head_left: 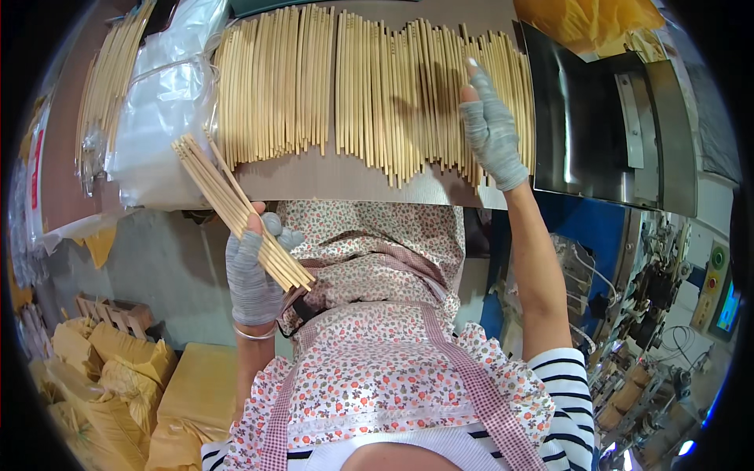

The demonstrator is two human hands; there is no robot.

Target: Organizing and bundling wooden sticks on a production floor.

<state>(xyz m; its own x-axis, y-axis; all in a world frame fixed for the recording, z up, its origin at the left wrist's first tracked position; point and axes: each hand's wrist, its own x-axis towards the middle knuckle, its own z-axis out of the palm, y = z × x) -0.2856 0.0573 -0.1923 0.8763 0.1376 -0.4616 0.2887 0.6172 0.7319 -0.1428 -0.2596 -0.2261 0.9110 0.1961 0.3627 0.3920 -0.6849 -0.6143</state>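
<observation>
A small bunch of wooden chopsticks point(206, 174) is gripped in my left hand point(255, 271), in front of the table's near edge. The bunch slants up to the left, and one stick splays out from the others. My right hand point(495, 133), in a grey fingertip-less glove like the left, lies flat with fingers stretched over the right part of a wide row of chopsticks point(377, 94). Left of a narrow gap lies another row of chopsticks point(275, 86). All these sticks lie side by side, pointing away from me, with uneven near ends.
Clear plastic bags point(169, 94) are stacked left of the rows, with more chopsticks point(118, 63) beyond them. A black metal machine part point(585, 118) borders the right side. Yellow sacks point(129, 369) sit low at left; machinery with a control panel point(716, 282) stands at right.
</observation>
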